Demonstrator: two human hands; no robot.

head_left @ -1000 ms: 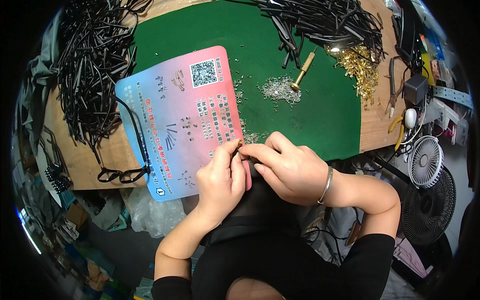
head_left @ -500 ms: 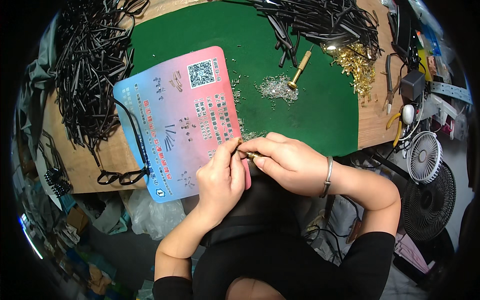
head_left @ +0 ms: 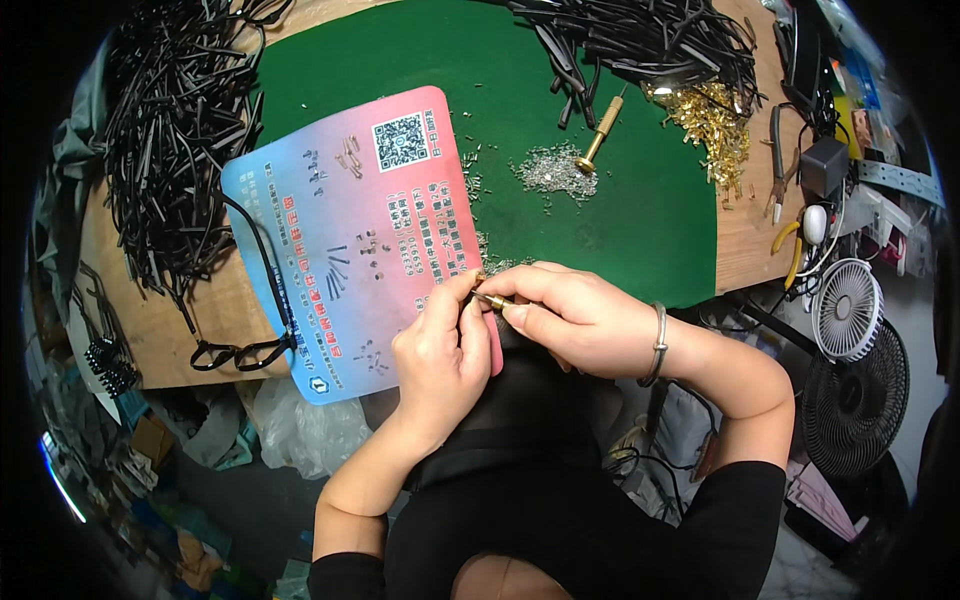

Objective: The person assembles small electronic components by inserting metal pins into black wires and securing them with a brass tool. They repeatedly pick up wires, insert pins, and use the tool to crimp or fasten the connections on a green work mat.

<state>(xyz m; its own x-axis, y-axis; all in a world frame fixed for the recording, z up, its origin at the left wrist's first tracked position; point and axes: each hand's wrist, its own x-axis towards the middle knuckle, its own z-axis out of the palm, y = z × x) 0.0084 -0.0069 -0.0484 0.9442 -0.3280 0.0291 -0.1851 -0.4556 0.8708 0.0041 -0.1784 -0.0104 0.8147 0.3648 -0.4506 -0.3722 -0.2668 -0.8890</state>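
The small gold-coloured part (head_left: 479, 278), mostly hidden, is above the right edge of the blue-pink mat (head_left: 345, 215), pinched in the fingertips of the left hand (head_left: 440, 345). The right hand (head_left: 580, 315) pinches a slim brass tool (head_left: 497, 301), tip at the part. I would align both axes and press lightly. On the mat I note printed characters and a square code (head_left: 401, 143).
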